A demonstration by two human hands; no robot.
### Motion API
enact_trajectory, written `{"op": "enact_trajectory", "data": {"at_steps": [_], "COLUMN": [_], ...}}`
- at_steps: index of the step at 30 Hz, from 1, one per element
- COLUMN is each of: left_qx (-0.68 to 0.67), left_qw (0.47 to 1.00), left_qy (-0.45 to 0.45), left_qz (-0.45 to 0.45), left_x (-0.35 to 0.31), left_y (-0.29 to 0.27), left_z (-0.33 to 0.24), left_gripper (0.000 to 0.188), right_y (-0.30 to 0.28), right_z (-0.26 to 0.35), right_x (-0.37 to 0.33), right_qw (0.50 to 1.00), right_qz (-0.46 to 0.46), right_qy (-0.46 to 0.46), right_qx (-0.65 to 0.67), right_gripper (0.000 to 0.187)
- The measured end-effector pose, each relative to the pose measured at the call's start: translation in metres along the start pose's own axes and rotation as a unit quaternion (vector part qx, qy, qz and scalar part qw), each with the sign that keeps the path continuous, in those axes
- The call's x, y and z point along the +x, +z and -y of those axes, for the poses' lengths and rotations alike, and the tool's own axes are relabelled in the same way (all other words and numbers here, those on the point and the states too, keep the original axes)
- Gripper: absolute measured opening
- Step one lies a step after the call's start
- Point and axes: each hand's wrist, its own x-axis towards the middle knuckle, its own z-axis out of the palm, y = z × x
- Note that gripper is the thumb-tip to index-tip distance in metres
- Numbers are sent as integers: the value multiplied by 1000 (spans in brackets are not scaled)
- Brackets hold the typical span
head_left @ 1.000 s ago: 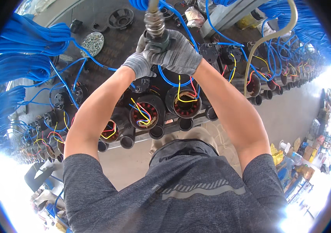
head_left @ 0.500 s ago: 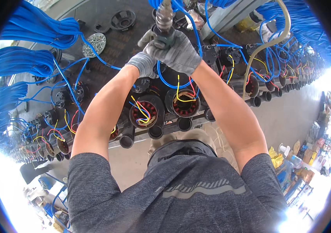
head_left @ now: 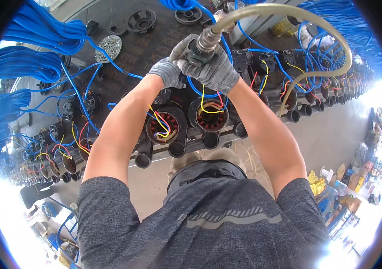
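My right hand (head_left: 218,69), in a grey knit glove, is wrapped round a dark air-powered driver (head_left: 205,45) with a metal hose fitting. From the fitting a beige air hose (head_left: 310,14) arches off to the right. My left hand (head_left: 166,74), gloved too, is closed just beside and below the right; its fingertips and whatever they hold are hidden. The driver's tip is out of sight under the hands. Nearer me stand two open motor housings, a left one (head_left: 174,117) and a right one (head_left: 195,117), with yellow, red and blue wires rising from their windings.
Bundles of blue cable (head_left: 25,67) hang at the left, with more at the far right. On the dark bench (head_left: 132,51) lie a round dish of screws (head_left: 108,49) and a black ring-shaped part (head_left: 141,21). Rows of wired motor housings run along both sides. A metal post (head_left: 262,27) rises behind.
The driver has tilted, its fitting end coming rightward and toward me. Its hose now arches over the bench. Both hands have shifted slightly, still close together.
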Motion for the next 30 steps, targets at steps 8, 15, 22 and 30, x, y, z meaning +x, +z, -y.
{"op": "enact_trajectory", "data": {"at_steps": [8,15,22,30], "left_qx": [-53,-59,-60,-80], "left_qw": [987,998,996,994], "left_qy": [-123,-31,-51,-67], "left_qz": [89,-19,-47,-30], "left_x": [-3,-1,-3,-2], "left_y": [-46,-10,-27,-5], "left_z": [-31,-7,-22,-5], "left_gripper": [74,55,62,75], "right_y": [-15,-6,-1,0], "right_z": [3,-2,0,13], "right_x": [23,23,42,14], "right_qw": [998,989,998,989], "right_qz": [-16,-63,-62,-34], "right_qy": [25,3,-14,48], "right_qx": [-48,-133,-15,136], "right_gripper": [27,23,20,16]}}
